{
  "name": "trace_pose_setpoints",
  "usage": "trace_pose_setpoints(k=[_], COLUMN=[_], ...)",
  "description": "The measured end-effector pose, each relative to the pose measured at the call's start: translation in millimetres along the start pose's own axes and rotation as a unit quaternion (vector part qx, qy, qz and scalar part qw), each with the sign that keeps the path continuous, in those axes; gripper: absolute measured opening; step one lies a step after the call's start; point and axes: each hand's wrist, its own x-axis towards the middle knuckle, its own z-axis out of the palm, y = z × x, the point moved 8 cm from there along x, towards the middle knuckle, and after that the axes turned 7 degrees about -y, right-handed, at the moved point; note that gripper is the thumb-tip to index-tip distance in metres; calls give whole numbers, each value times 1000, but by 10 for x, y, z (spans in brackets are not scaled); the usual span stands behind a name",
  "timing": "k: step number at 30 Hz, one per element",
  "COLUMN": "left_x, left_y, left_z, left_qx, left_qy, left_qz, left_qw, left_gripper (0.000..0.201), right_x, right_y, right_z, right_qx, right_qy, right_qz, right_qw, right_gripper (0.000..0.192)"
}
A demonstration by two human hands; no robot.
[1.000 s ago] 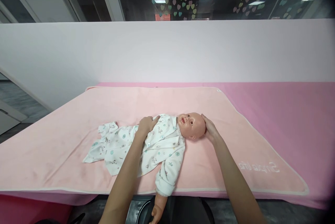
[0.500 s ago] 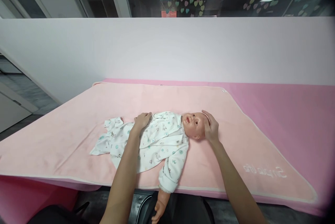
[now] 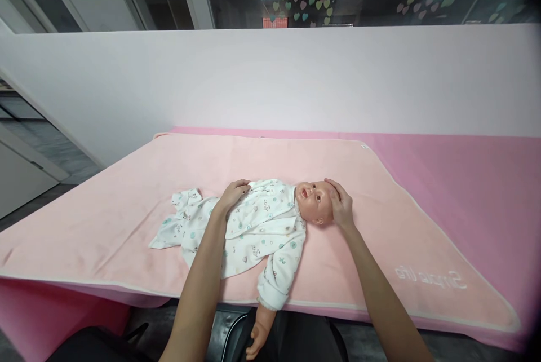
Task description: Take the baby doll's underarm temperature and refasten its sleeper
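The baby doll (image 3: 270, 221) lies crosswise, head rightward under the cupping right hand (image 3: 341, 207), left hand (image 3: 233, 193) flat on its chest.

A pale pink blanket (image 3: 127, 210) is spread across the frame's middle, over a darker pink table (image 3: 473, 181) seen at right. A white wall (image 3: 270, 80) runs behind. Paper hearts (image 3: 296, 4) are seen at the top.

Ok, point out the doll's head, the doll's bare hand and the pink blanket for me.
doll's head (image 3: 313, 202): head view, on the face.
doll's bare hand (image 3: 256, 344): head view, on the palm hanging past the table edge.
pink blanket (image 3: 270, 158): head view, bare far part.
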Motion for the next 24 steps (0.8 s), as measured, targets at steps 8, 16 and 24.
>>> trace_pose_setpoints(k=[8, 16, 24], left_x=[10, 72, -24], left_y=[14, -96, -65], left_z=[16, 14, 135], left_qx=[-91, -47, -137], left_qy=[-4, 3, -79], left_qz=[43, 13, -16], left_qw=[995, 999, 987], left_gripper=[39, 32, 39], right_x=[2, 3, 0], right_y=[19, 29, 11], right_z=[-2, -5, -4], right_qx=[4, 1, 10], right_qy=[8, 10, 10], right_qz=[11, 13, 6], right_qw=[1000, 1000, 1000], right_gripper=[40, 41, 39])
